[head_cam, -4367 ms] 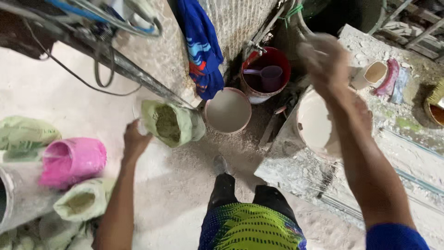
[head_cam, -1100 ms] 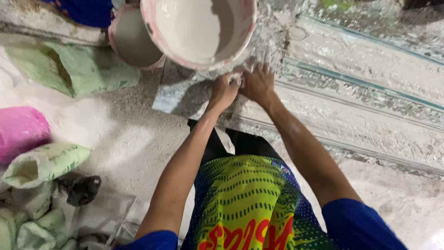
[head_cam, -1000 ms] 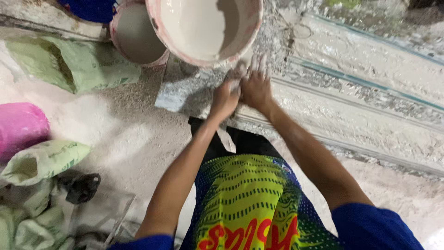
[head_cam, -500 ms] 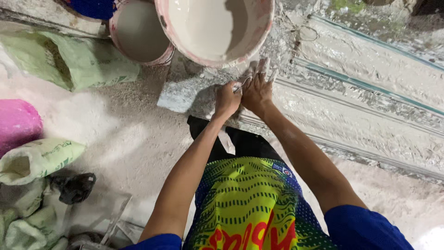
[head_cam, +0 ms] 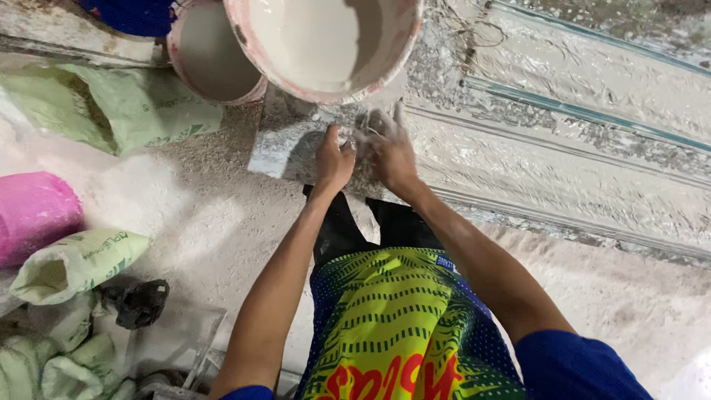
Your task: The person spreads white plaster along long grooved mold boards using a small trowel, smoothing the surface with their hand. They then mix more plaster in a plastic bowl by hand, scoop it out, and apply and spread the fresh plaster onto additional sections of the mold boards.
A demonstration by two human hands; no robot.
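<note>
My left hand point(head_cam: 333, 161) and my right hand point(head_cam: 391, 147) meet on a dusty grey slab point(head_cam: 281, 144) just below a big bucket of white paste point(head_cam: 326, 41). Both hands are coated in white powder. The left hand's fingers are curled with the thumb up, and the right hand's fingers are spread, touching the left. Whether anything sits between them I cannot tell. A second, smaller bucket point(head_cam: 207, 59) stands left of the big one.
A long plaster-covered mould with ridges point(head_cam: 563, 148) stretches to the right. Green sacks point(head_cam: 111, 104) lie at left, a pink sack point(head_cam: 33, 215) beside them, more green bags point(head_cam: 70, 263) lower left. White powder covers the floor point(head_cam: 192, 222).
Earlier my right hand was raised and my left reached toward a green sack. Over the last second both hands stay together by the bucket, rubbing slightly.
</note>
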